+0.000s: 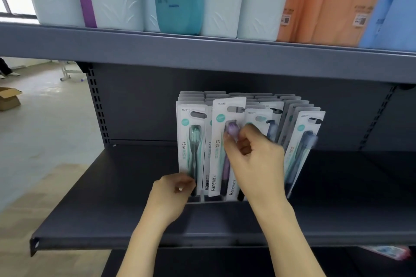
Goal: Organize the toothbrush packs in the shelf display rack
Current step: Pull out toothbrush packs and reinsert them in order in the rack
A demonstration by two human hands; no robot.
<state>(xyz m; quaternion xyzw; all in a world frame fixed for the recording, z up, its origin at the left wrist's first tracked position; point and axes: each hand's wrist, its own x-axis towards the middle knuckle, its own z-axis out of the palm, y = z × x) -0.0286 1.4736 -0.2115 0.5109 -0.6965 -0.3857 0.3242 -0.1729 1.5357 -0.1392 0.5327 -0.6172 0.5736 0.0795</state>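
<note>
Several white toothbrush packs stand in rows in a display rack [200,199] on the dark grey shelf [117,198]. My right hand [254,159] pinches a pack with a purple toothbrush [219,141], which sits a little higher than its neighbours at the front of the second row. My left hand [173,193] holds the bottom of the leftmost front pack with a green toothbrush [191,139]. At the right end, a pack with a dark blue toothbrush [304,141] leans to the right.
The upper shelf [202,51] overhangs the rack and carries white, teal, orange and blue soft packages [225,0]. Slotted uprights [98,105] frame the back panel. A cardboard box [9,98] lies on the floor at far left.
</note>
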